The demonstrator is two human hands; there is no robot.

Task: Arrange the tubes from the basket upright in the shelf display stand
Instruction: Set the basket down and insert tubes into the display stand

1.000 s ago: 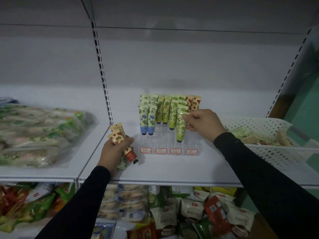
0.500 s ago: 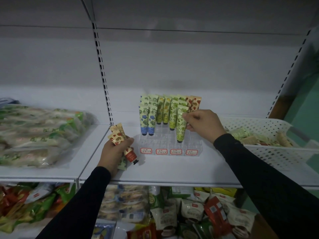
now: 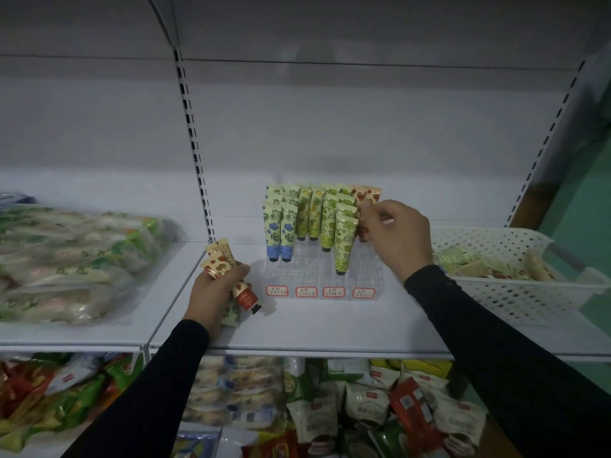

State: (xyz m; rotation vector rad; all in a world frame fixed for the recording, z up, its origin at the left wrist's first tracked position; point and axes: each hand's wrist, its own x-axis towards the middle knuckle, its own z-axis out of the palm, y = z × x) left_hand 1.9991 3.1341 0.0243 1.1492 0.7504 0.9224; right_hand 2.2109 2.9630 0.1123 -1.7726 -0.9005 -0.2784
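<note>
Holding spare tubes (image 3: 221, 263) in left hand (image 3: 215, 294), right hand (image 3: 395, 233) at display stand (image 3: 322, 279)

A retail shop is shown. White metal shelving (image 3: 330, 328) is fitted to slotted uprights (image 3: 193, 140) against a plain back panel. A clear display stand (image 3: 322, 276) with small red-bordered price labels (image 3: 306, 291) along its front is set on the shelf, and patterned tubes (image 3: 344, 242) are stood upright in it. Bagged goods in clear wrapping (image 3: 76, 256) are stacked on the neighbouring shelf, and packaged snacks (image 3: 380, 401) are piled on the shelf below. A white perforated basket (image 3: 515, 292) of stock is placed to the right.
</note>
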